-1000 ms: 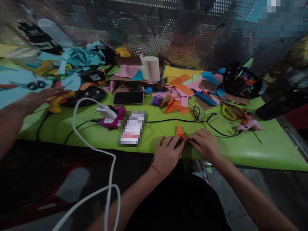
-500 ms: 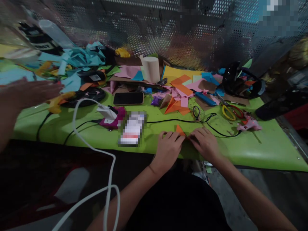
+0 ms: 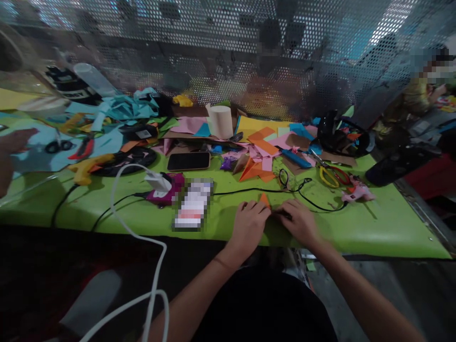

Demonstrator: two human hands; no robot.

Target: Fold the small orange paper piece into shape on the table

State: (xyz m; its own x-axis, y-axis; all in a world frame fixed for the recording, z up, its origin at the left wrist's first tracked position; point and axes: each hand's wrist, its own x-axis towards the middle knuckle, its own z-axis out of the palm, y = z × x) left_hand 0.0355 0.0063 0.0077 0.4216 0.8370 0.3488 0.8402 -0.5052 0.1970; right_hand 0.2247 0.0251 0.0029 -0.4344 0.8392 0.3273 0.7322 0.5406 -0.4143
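Observation:
A small folded piece of orange paper [image 3: 264, 200] lies on the green bench, its pointed tip showing beyond my fingers. My left hand [image 3: 250, 224] is closed over its left and near side, fingertips pressing it down. Just to the right, my right hand [image 3: 298, 221] has its fingers curled together, tips close to the paper's right edge; what they pinch is hidden. Left of my hands lies a lit phone [image 3: 193, 204] with a blurred screen. Beyond my hands sits a larger folded orange paper [image 3: 252, 170].
Paper scraps, a white roll [image 3: 220, 122], a dark phone [image 3: 188, 161], scissors [image 3: 329, 175], a glue gun [image 3: 87, 168] and a magenta adapter [image 3: 164, 192] crowd the bench [image 3: 374, 232]. A white cable [image 3: 156, 273] hangs over the front edge. Another person's hand [image 3: 16, 142] is at far left.
The view has tilted up slightly, so the bench sits lower. The other person's hand has drawn back left, revealing red-handled cutters and black scissors. My hands stay at the orange paper.

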